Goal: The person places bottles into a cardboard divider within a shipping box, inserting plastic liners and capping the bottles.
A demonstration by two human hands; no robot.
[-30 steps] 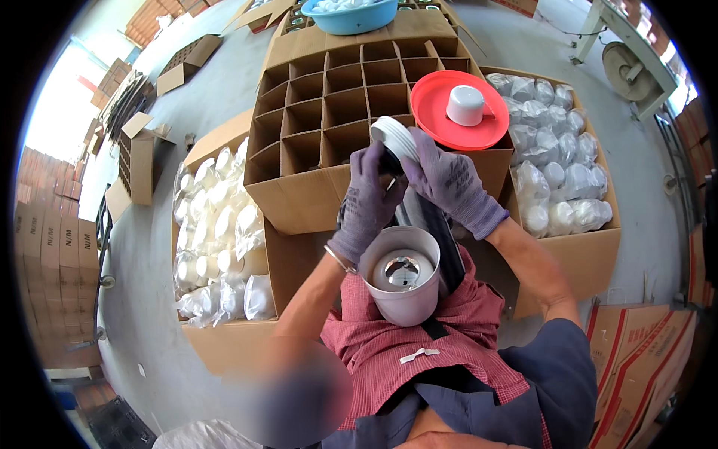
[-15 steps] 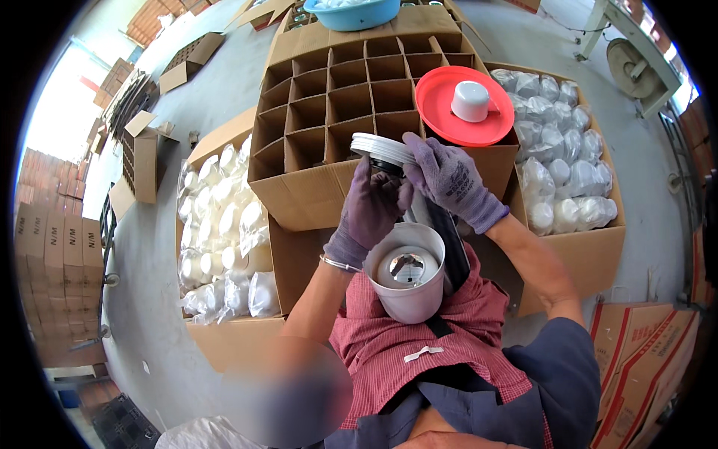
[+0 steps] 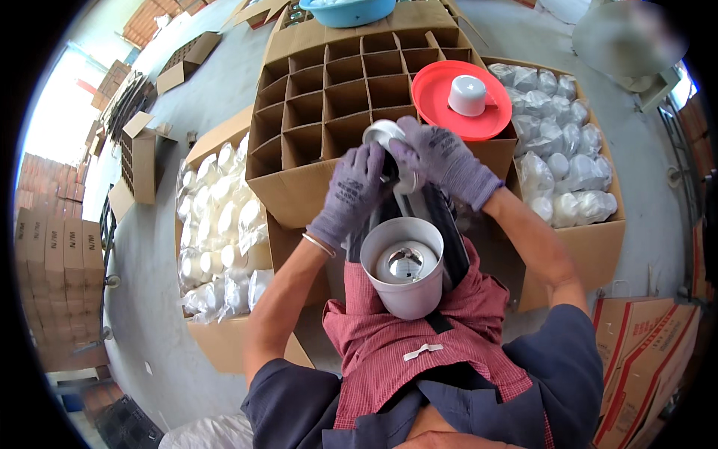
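Both my hands wear grey knit gloves and grip a jar with a shiny metal lid point(image 3: 383, 135), held over the near edge of the divided cardboard box point(image 3: 329, 97). My left hand point(image 3: 350, 193) wraps the jar's body from the left. My right hand point(image 3: 441, 159) holds it from the right, fingers near the lid. Below the hands, a white plastic cup-shaped holder point(image 3: 407, 269) rests in my lap on a red checked apron, with a shiny metal lid point(image 3: 404, 262) lying inside it.
A red round lid point(image 3: 441, 105) with a white cap point(image 3: 467, 95) on it lies on the divided box's right side. Open cartons of wrapped white pieces stand to the left point(image 3: 217, 217) and right point(image 3: 557, 165). A blue basin point(image 3: 348, 11) sits beyond. Flat boxes lie around.
The jar has been lifted and tilted away from me toward the divided box, its lid now facing up and left. Both hands stay on it.
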